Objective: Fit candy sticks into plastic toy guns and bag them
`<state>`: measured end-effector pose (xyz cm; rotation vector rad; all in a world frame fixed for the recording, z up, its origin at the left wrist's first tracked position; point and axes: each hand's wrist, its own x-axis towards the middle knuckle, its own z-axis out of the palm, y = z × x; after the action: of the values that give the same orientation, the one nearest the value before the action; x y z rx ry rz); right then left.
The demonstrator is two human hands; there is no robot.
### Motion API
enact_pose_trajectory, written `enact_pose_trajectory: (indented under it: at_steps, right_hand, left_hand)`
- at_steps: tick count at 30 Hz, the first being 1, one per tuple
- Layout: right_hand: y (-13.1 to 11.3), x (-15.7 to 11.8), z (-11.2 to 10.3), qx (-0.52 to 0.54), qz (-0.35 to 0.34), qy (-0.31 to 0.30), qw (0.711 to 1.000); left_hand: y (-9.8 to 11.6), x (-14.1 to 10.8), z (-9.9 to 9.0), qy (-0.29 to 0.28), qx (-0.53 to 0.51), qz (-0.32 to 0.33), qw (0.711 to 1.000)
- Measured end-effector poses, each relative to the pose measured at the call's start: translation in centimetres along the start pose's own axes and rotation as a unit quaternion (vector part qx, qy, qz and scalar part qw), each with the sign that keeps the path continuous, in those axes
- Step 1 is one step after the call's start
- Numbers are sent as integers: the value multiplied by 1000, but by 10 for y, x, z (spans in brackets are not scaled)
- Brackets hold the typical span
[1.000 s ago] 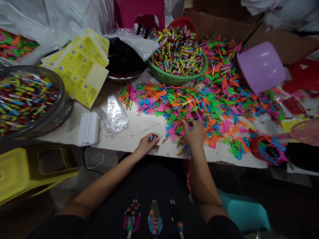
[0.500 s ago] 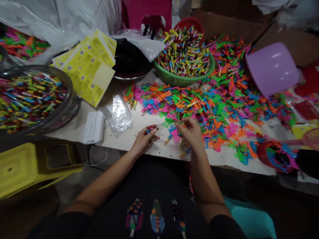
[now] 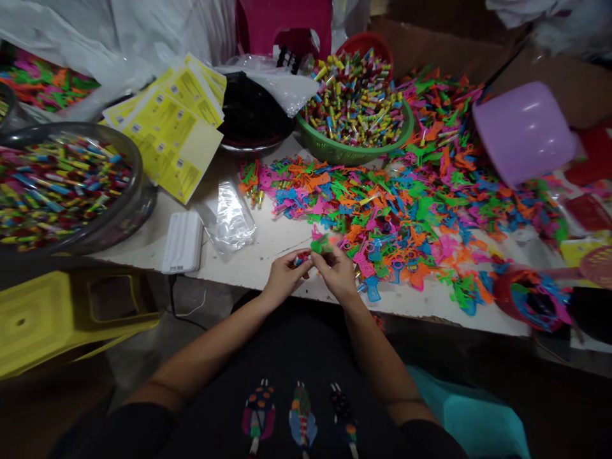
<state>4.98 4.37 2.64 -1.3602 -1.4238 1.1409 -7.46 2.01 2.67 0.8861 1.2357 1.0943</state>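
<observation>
Close to the table's front edge, my two hands meet with their fingertips almost touching. My left hand [image 3: 285,275] is closed around a small candy-like tube [image 3: 301,259] with red and blue on it; the fingers hide most of it. Pinched in my right hand [image 3: 338,275] is a green plastic toy piece [image 3: 320,245], blurred by motion. Just beyond the hands spreads a loose pile of plastic toy pieces [image 3: 382,210] in pink, orange, green and blue, several of them pistol-shaped.
A green basket [image 3: 354,155] full of small tubes stands behind the pile. At left are a clear tub [image 3: 136,159] of tubes, yellow printed sheets [image 3: 167,143], a white power bank [image 3: 182,243] and plastic bags [image 3: 234,217]. A purple basin [image 3: 523,134] leans at right.
My right hand has come left and nearer to me, bringing the green toy piece up against my left hand. My left hand has shifted slightly right, still closed on the tube.
</observation>
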Motion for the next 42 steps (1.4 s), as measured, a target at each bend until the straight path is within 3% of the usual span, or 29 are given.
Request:
enact_pose_trajectory:
  at_steps: [3, 7, 10, 16, 20, 23, 25, 27, 30, 31, 33, 37, 40, 42]
  right_hand:
    - [-1, -3, -4, 12, 10, 60, 998]
    - [-2, -11, -10, -3, 25, -31, 999]
    - [1, -16, -14, -26, 17, -55, 998]
    - [1, -22, -17, -65, -9, -63, 996]
    - [3, -28, -10, -71, -24, -31, 997]
    - [6, -25, -17, -115, -21, -16, 993]
    - [5, -16, -34, -193, 1, -33, 981]
    - [0, -2, -58, -297, 39, -13, 954]
    - [-9, 29, -93, -428, 36, 139, 892]
    - [-10, 41, -100, -455, 12, 182, 871]
    - [-9, 68, -107, -499, -48, 208, 840]
    - [2, 121, -108, -572, -136, 122, 799]
    - [3, 138, -106, -575, -162, 80, 798]
    - [-2, 130, -97, -542, -161, 127, 815]
  left_hand:
    - [3, 1, -1, -4, -9, -19, 1000]
    - [6, 0, -3, -37, -21, -39, 998]
    - [7, -1, -5, -78, -3, -49, 996]
    - [9, -5, -6, -125, 66, -4, 990]
    - [9, -7, -1, -126, 131, 43, 982]
    - [4, -2, 4, -161, 159, 54, 973]
    - [-3, 5, 5, -161, 176, 38, 970]
    - [-12, 13, 4, -108, 206, 21, 972]
    - [-25, 21, 1, -45, 221, -11, 974]
    - [-28, 22, 1, -49, 205, -24, 977]
    - [-29, 22, 2, -77, 142, -56, 985]
    - [-20, 19, 1, -121, -39, -181, 975]
    - [-13, 20, -9, -73, -173, -232, 954]
    - [-10, 21, -15, -23, -244, -231, 942]
